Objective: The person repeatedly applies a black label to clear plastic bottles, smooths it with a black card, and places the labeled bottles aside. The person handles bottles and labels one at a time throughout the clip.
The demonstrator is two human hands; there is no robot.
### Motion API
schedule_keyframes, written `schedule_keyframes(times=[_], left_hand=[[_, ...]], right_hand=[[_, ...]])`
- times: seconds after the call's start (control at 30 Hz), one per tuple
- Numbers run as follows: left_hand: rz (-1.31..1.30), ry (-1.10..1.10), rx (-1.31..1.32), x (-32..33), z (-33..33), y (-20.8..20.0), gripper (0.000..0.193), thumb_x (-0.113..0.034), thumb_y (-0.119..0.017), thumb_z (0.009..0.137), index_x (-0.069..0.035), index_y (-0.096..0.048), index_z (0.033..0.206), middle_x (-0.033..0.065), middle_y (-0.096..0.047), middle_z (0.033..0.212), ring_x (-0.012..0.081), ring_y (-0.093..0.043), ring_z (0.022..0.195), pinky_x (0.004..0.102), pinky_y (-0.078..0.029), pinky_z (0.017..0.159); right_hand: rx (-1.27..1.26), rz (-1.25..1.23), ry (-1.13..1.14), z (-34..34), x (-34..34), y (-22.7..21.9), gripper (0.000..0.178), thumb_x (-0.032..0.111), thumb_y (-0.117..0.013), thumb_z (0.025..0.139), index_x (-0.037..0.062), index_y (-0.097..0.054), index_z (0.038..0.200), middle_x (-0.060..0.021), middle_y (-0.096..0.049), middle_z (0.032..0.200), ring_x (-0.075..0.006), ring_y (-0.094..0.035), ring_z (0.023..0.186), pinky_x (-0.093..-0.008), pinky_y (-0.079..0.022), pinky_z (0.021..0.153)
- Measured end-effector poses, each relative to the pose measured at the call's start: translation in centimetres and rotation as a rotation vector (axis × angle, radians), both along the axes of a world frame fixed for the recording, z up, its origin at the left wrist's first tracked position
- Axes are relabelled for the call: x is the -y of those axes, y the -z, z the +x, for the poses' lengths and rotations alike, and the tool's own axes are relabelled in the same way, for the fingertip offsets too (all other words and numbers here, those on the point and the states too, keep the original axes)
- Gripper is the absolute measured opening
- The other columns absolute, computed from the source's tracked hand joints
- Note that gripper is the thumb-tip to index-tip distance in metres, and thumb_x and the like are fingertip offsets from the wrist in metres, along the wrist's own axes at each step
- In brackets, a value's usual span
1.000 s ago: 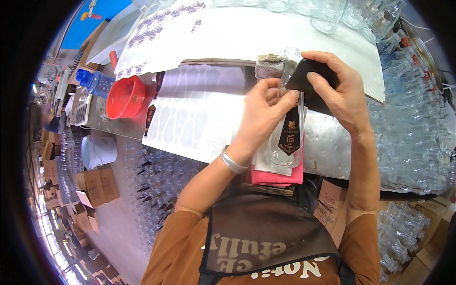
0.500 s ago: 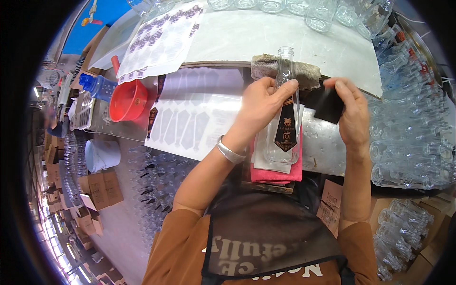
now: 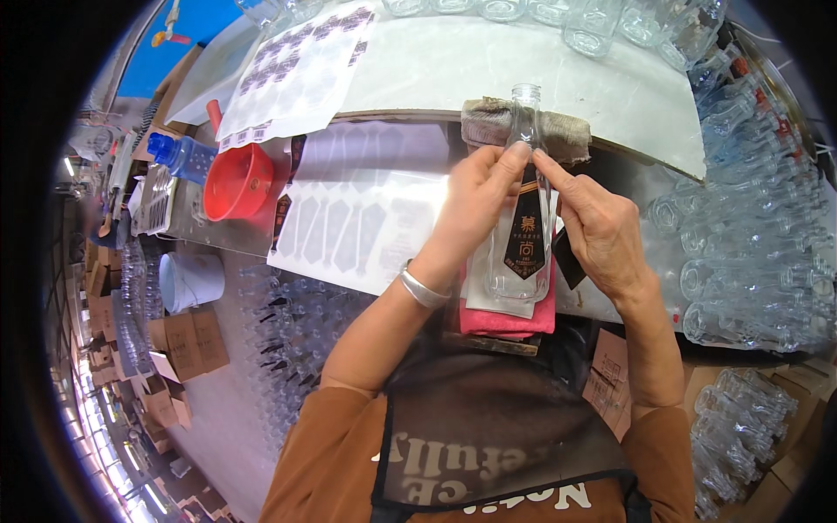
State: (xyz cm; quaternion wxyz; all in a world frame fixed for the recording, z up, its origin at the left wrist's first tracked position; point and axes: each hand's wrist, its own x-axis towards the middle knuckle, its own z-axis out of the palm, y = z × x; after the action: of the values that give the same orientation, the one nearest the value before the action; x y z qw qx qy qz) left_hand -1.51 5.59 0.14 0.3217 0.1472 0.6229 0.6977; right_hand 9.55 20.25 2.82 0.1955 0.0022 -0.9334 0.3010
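A clear glass bottle (image 3: 526, 109) lies with its neck away from me, propped on a rolled grey-beige cloth (image 3: 567, 135). A black tie-shaped label (image 3: 527, 234) with gold print is on its front. My left hand (image 3: 475, 199) grips the bottle's left side, thumb at the label's top. My right hand (image 3: 603, 231) touches the label's upper end with its extended index finger. A flat black piece (image 3: 569, 260) sticks out beneath that hand, apparently held by its curled fingers, which are partly hidden. White sheets and a folded pink cloth (image 3: 510, 324) lie under the bottle's base.
A sheet of tie-shaped labels (image 3: 349, 231) lies to the left, with a red bowl (image 3: 237, 183) and a blue-capped bottle (image 3: 179, 157) beyond. Clear glass bottles (image 3: 741, 279) crowd the right side. Others stand along the far edge. A white bucket (image 3: 190, 283) is on the floor at left.
My right hand has moved left and down from beside the bottle to the label's top. The black piece has swung under that hand. My left hand stays on the bottle.
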Motion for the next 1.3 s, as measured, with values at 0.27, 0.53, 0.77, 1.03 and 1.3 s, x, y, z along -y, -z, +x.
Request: schedule_keyframes(times=[0.27, 0.53, 0.77, 1.03, 1.3], left_hand=[[-0.119, -0.035, 0.132, 0.9, 0.9, -2.3, 0.058, -0.044, -0.053, 0.104, 0.007, -0.055, 0.132, 0.0166, -0.061, 0.127, 0.0165, -0.06, 0.111, 0.0312, -0.05, 0.092], [0.01, 0.049, -0.144, 3.4, 3.7, -0.3, 0.087, -0.026, -0.076, 0.091, 0.009, -0.024, 0.152, 0.0287, -0.046, 0.146, 0.0339, -0.051, 0.133, 0.0421, -0.043, 0.109], [-0.008, 0.047, -0.108, 3.2, 4.1, -0.8, 0.078, -0.012, -0.074, 0.089, 0.004, -0.031, 0.151, 0.0212, -0.049, 0.146, 0.0243, -0.052, 0.13, 0.0369, -0.042, 0.108], [-0.12, 0.087, -0.469, 5.1, 4.5, -0.6, 0.107, -0.028, -0.084, 0.081, 0.006, -0.015, 0.155, 0.0308, -0.039, 0.15, 0.0409, -0.047, 0.136, 0.0448, -0.04, 0.111], [-0.108, 0.178, -0.808, 7.6, 6.0, 0.8, 0.117, -0.01, -0.088, 0.069, 0.004, -0.012, 0.157, 0.0268, -0.032, 0.157, 0.0407, -0.038, 0.143, 0.043, -0.034, 0.117]], right_hand=[[0.004, -0.737, 0.117, 0.1, -2.6, 0.4, 0.036, 0.012, -0.054, 0.101, 0.0006, -0.06, 0.135, -0.0043, -0.066, 0.084, -0.0068, -0.06, 0.076, -0.021, -0.047, 0.069], [-0.056, -0.83, 0.126, -2.1, -1.8, -1.9, 0.028, 0.017, -0.061, 0.097, -0.0014, -0.066, 0.117, -0.0081, -0.07, 0.1, -0.0166, -0.066, 0.089, -0.0281, -0.054, 0.081], [0.052, -0.36, 0.057, -4.5, -2.7, -4.4, 0.031, 0.009, -0.059, 0.094, -0.0009, -0.065, 0.123, -0.0074, -0.069, 0.106, -0.0122, -0.062, 0.098, -0.0264, -0.05, 0.088], [-0.222, 0.015, -0.123, -2.9, -0.1, -4.5, 0.029, -0.004, -0.067, 0.082, 0.0026, -0.07, 0.111, -0.0093, -0.069, 0.104, -0.0225, -0.066, 0.097, -0.0304, -0.052, 0.085], [0.07, -0.037, -0.365, 2.9, 3.7, -6.2, 0.029, -0.002, -0.069, 0.073, 0.0045, -0.07, 0.101, -0.014, -0.068, 0.098, -0.0306, -0.067, 0.088, -0.0362, -0.054, 0.077]])
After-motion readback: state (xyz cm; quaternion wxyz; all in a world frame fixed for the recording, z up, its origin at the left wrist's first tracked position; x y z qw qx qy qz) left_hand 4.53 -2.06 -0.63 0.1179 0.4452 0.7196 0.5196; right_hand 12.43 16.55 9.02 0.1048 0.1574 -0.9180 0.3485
